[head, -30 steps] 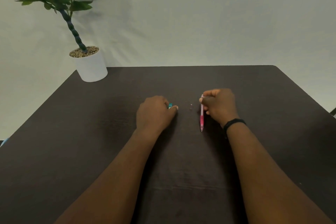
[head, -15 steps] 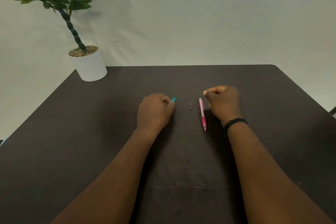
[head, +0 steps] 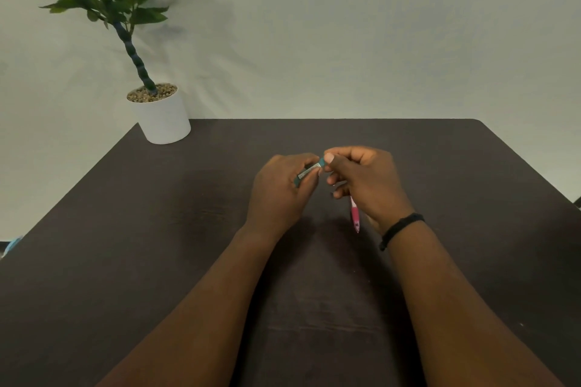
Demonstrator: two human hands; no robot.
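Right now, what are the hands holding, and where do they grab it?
Both hold one small slim teal case. The left hand grips its lower body; the right hand pinches its top end. The pink plastic pen seems to lie loose.

No legible print on teal tube

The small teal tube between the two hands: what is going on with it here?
A person grips the small teal tube in the left hand. The right hand pinches its teal end, perhaps to open it. A pink pen lies on the dark table, partly hidden by the right hand. A potted plant stands at the far left corner.
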